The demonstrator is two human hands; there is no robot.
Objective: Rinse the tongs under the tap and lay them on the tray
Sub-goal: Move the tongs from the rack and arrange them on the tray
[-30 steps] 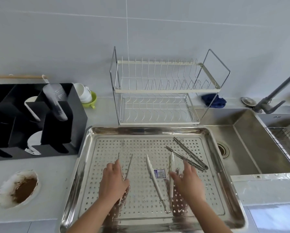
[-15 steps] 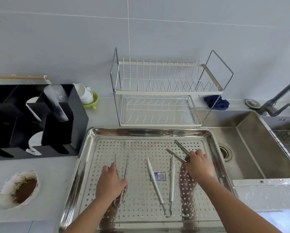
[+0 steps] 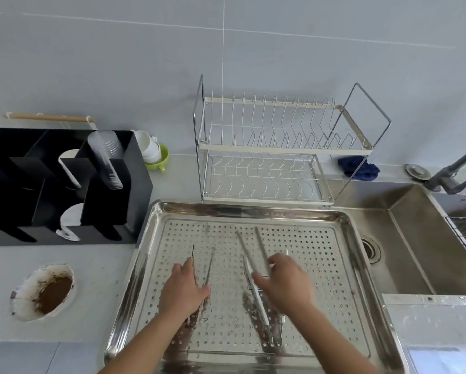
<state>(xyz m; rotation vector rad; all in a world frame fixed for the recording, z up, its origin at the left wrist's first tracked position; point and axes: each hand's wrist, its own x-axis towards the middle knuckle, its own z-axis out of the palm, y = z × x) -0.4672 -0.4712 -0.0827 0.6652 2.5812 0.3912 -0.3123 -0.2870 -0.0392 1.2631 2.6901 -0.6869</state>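
A large perforated steel tray [image 3: 253, 209] lies on the counter in front of me. My left hand [image 3: 183, 290] grips a thin pair of steel tongs [image 3: 209, 265] low over the tray's left half, tips pointing away. My right hand [image 3: 286, 284] holds a second pair of steel tongs [image 3: 249, 247], raised a little, its arms pointing toward the far left. Beneath that hand a pair of white-armed tongs [image 3: 261, 314] lies flat on the tray. The grey tap [image 3: 453, 171] stands at the far right over the sink [image 3: 415, 252].
A two-tier wire dish rack [image 3: 267, 149] stands behind the tray, with a blue cloth [image 3: 358, 168] beside it. A black organizer [image 3: 64, 190] with cups fills the left. A dirty bowl with brown residue [image 3: 44, 291] sits at the near left.
My right hand reached to the tray's right side, took hold of the steel tongs there and carried them left, above the white-armed tongs. My left hand stayed on its tongs.
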